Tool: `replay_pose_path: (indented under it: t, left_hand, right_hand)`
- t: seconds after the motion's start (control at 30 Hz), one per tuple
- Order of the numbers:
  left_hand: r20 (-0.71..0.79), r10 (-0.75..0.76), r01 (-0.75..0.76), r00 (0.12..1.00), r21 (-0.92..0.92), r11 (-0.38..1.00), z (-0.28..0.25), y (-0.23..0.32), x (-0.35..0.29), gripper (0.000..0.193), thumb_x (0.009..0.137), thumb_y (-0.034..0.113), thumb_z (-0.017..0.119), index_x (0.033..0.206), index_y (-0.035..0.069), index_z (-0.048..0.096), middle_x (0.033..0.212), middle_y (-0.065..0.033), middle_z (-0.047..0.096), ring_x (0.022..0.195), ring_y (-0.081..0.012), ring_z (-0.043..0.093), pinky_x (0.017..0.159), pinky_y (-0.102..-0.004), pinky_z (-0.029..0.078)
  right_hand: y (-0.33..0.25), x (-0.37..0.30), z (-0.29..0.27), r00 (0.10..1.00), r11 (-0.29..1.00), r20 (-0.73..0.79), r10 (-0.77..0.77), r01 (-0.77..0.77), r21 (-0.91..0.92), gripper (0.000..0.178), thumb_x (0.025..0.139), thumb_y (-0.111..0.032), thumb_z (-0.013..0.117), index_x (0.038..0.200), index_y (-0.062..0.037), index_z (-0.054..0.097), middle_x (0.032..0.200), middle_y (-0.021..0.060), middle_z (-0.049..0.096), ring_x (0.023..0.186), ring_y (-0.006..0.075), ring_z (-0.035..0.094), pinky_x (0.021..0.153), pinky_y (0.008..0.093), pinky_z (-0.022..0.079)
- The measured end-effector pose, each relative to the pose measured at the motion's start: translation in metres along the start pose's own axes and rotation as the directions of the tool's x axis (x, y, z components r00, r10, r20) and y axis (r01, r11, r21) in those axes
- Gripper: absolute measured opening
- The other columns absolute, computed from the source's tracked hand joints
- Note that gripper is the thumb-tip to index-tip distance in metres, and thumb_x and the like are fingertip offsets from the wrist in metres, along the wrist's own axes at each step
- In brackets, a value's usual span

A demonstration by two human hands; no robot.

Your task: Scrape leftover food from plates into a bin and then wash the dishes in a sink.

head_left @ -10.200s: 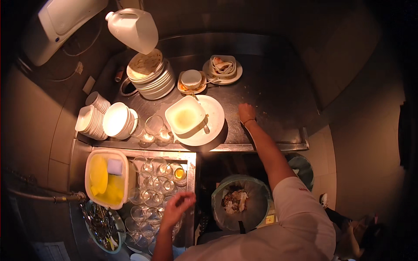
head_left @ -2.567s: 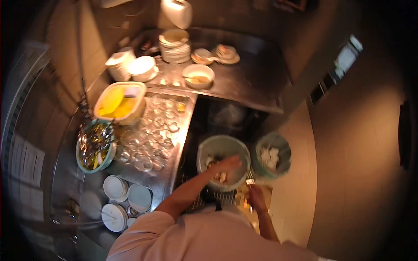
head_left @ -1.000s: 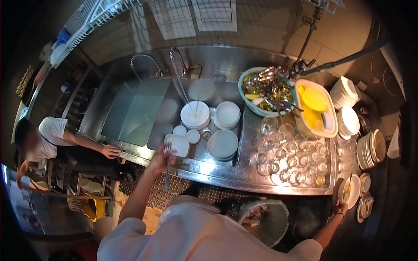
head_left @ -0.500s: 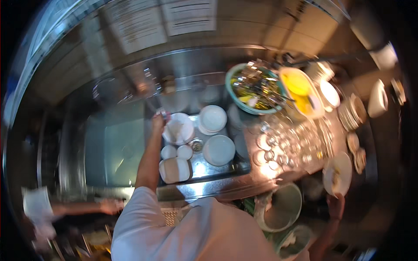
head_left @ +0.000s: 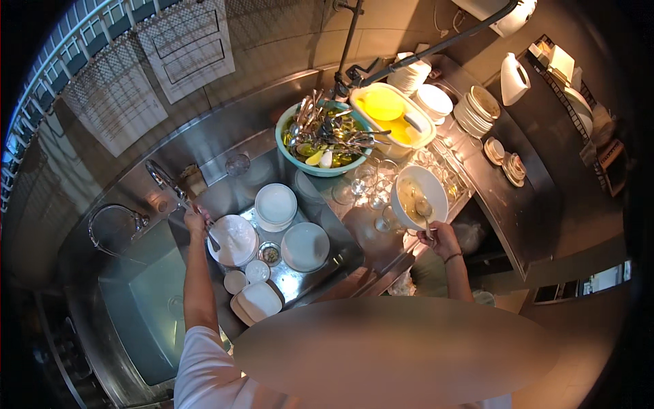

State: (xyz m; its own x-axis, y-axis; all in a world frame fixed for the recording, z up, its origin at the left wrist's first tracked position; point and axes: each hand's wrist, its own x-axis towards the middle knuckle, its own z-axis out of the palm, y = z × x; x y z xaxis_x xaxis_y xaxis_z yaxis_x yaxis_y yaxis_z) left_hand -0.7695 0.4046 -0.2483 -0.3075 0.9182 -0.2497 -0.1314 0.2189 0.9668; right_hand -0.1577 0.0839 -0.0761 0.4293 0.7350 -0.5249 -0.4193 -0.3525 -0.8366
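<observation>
Pinching the rim of a white bowl [head_left: 439,194] with the right hand [head_left: 446,242], near the front edge of the shiny metal table [head_left: 368,242]. Inside the bowl, yellowish liquid [head_left: 411,198] and a metal spoon [head_left: 424,207]. Close behind, many drinking glasses [head_left: 361,182]. With the left hand [head_left: 195,221] curled beside a silver tap [head_left: 159,175], over piled white plates [head_left: 235,238]; too small to tell the exact grip. Sunk in the table's left part, a small sink [head_left: 293,286] with more piled dishes [head_left: 276,203], and a big sink [head_left: 107,290] with water [head_left: 153,300]. Along the back edge, a green tub [head_left: 327,169] of cutlery [head_left: 320,126], just beside a white tub [head_left: 428,135] of yellow liquid [head_left: 394,131]. In dim light, a wire rack [head_left: 73,51] at upper left and a brown wall [head_left: 272,41] with two paper sheets [head_left: 187,51], printed in lines too small to read.
</observation>
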Motion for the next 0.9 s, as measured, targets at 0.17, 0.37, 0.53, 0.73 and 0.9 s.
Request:
replay_pose_path:
  t: [0.17, 0.37, 0.53, 0.73, 0.9]
  left_hand:
    - [-0.081, 0.076, -0.08, 0.994, -0.052, 0.995, -0.012, 0.001, -0.014, 0.018, 0.097, 0.025, 0.043, 0.089, 0.009, 0.046, 0.064, -0.0032, 0.051, 0.043, -0.013, 0.049, 0.033, -0.0253, 0.037]
    - [-0.21, 0.097, -0.084, 0.973, 0.068, 0.994, -0.026, 0.008, 0.002, 0.016, 0.096, 0.019, 0.043, 0.087, 0.007, 0.047, 0.06, -0.007, 0.052, 0.04, -0.0156, 0.049, 0.031, -0.0279, 0.038]
    - [-0.086, -0.002, -0.019, 0.996, -0.237, 0.971, 0.013, 0.009, 0.018, 0.007, 0.093, 0.009, 0.044, 0.089, 0.004, 0.047, 0.068, -0.0101, 0.056, 0.044, -0.0181, 0.052, 0.037, -0.0304, 0.044]
    - [-0.05, 0.723, -0.305, 0.689, 0.885, 0.352, -0.005, -0.001, 0.019, 0.014, 0.082, 0.001, 0.052, 0.095, 0.002, 0.052, 0.074, -0.0112, 0.058, 0.065, -0.0246, 0.06, 0.057, -0.0364, 0.05]
    - [-0.264, 0.319, -0.086, 0.91, 0.634, 0.769, 0.007, 0.003, 0.011, 0.015, 0.079, 0.001, 0.054, 0.092, 0.001, 0.059, 0.077, -0.0105, 0.06, 0.071, -0.0216, 0.06, 0.06, -0.0368, 0.05]
  right_hand:
    - [-0.017, 0.058, -0.006, 0.998, 0.995, 0.009, 0.061, -0.06, -0.08, 0.026, 0.077, -0.01, 0.053, 0.095, 0.008, 0.054, 0.076, 0.0195, 0.064, 0.064, 0.0255, 0.066, 0.055, 0.0317, 0.058]
    - [-0.054, 0.081, -0.011, 0.988, 0.967, 0.051, 0.143, -0.128, -0.221, 0.029, 0.079, -0.014, 0.051, 0.095, 0.0098, 0.054, 0.072, 0.0202, 0.064, 0.059, 0.0257, 0.066, 0.056, 0.0334, 0.058]
    - [-0.076, 0.105, -0.024, 0.999, 0.911, -0.05, 0.012, -0.031, -0.412, 0.028, 0.079, -0.011, 0.048, 0.091, 0.0134, 0.054, 0.069, 0.0232, 0.062, 0.055, 0.0293, 0.064, 0.051, 0.0391, 0.057]
    - [-0.071, 0.106, -0.027, 0.995, 0.889, -0.077, -0.068, 0.026, -0.457, 0.025, 0.08, -0.01, 0.052, 0.095, 0.0085, 0.055, 0.066, 0.0174, 0.06, 0.047, 0.0264, 0.061, 0.039, 0.0375, 0.052]
    - [-0.061, 0.101, -0.024, 0.45, 0.168, -0.019, -0.893, 0.295, -0.941, 0.035, 0.082, -0.022, 0.06, 0.112, -0.0046, 0.052, 0.067, 0.0171, 0.059, 0.065, 0.0325, 0.063, 0.057, 0.0423, 0.05]
